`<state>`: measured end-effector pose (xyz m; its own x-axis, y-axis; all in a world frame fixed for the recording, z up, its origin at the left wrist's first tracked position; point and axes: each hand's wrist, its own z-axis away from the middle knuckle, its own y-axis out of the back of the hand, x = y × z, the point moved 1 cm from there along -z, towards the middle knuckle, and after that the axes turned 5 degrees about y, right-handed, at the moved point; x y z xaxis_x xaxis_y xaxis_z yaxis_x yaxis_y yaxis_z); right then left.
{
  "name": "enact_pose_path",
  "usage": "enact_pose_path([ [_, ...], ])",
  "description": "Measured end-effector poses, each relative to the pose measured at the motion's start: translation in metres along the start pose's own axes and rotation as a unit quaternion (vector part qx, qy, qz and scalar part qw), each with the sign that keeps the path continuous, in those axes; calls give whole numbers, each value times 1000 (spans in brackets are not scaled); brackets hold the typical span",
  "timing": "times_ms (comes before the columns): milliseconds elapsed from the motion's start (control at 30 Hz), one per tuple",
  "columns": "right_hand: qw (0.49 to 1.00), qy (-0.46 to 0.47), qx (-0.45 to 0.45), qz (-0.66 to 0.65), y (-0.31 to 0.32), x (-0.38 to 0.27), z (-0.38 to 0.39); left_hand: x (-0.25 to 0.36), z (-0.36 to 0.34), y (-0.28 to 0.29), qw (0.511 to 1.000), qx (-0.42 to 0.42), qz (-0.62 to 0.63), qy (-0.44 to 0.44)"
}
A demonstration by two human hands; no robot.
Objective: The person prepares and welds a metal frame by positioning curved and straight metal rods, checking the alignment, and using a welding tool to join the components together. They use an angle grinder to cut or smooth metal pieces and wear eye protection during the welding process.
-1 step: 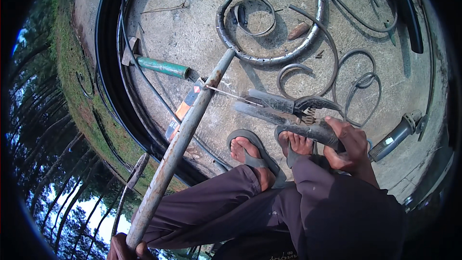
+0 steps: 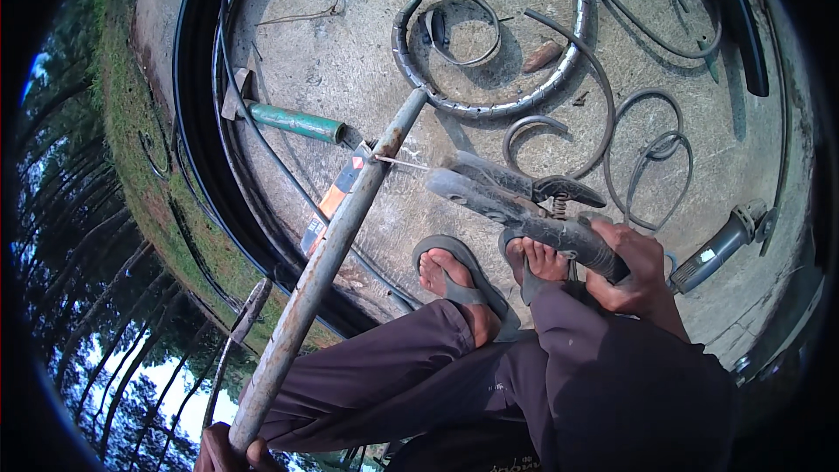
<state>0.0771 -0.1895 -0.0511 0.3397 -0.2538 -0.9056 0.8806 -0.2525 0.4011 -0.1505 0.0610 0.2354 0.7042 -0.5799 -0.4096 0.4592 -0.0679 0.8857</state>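
My left hand (image 2: 234,453), at the lower left edge, is closed around the low end of a long grey rust-spotted metal pipe (image 2: 319,267). The pipe slants up and away; its far end meets a ring of notched metal (image 2: 489,109) on the ground. My right hand (image 2: 634,271) grips the handle of a black welding electrode holder (image 2: 516,208) with a spring under its lever. From its jaws a thin welding rod (image 2: 406,163) runs left to the pipe's upper part, where its tip appears to touch.
On the concrete lie a green-handled hammer (image 2: 293,120), a flat orange and grey object (image 2: 332,197), curled metal strips (image 2: 603,135) and an angle grinder (image 2: 717,249). A large black hoop (image 2: 188,131) curves along the left. My sandalled feet (image 2: 459,275) are below the holder.
The electrode holder has rolled in my right hand, with its lever and spring turned slightly. Its jaw end shows a different side. My left hand and the pipe stay where they were.
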Motion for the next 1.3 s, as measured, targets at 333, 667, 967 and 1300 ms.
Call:
enact_pose_path([
  [333,996,-5,34,-80,-14,1,4,-1,1,-1,1000,6,15,-9],
  [667,994,65,74,51,-14,-4,2,-4,2,-1,1000,-7,14,5],
  [967,997,44,49,50,-14,-3,2,-3,3,-2,1000,-5,21,16],
  [1300,994,73,50,69,-12,-4,3,-7,3,-3,1000,2,-2,-4],
])
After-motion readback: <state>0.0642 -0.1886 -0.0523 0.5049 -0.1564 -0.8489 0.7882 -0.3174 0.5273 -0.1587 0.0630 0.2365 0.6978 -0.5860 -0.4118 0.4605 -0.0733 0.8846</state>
